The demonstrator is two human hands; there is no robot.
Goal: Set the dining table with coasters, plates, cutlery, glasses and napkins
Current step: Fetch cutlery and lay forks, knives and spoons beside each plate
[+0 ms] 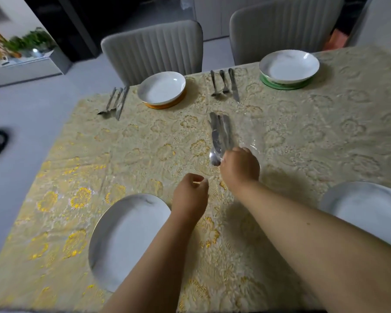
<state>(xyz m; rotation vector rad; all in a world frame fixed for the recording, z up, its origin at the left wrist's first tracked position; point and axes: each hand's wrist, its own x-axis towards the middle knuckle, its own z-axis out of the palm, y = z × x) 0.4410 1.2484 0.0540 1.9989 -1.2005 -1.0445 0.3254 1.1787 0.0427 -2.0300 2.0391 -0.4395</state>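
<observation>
While right hand grips cutlery bundle | left hand loosely curled, empty | plates flank

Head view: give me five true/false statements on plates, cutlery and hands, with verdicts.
1. The far left plate sits on an orange coaster. True.
2. The far right plate sits on a blue coaster. False: its coaster is green.
3. The right hand is at the pile of cutlery in the middle of the table. True.
4. The left hand grips a fork. False: it holds nothing, fingers loosely curled.
5. Cutlery already lies beside both near plates. False: the near left plate and near right plate have none; only the far settings do.
</observation>
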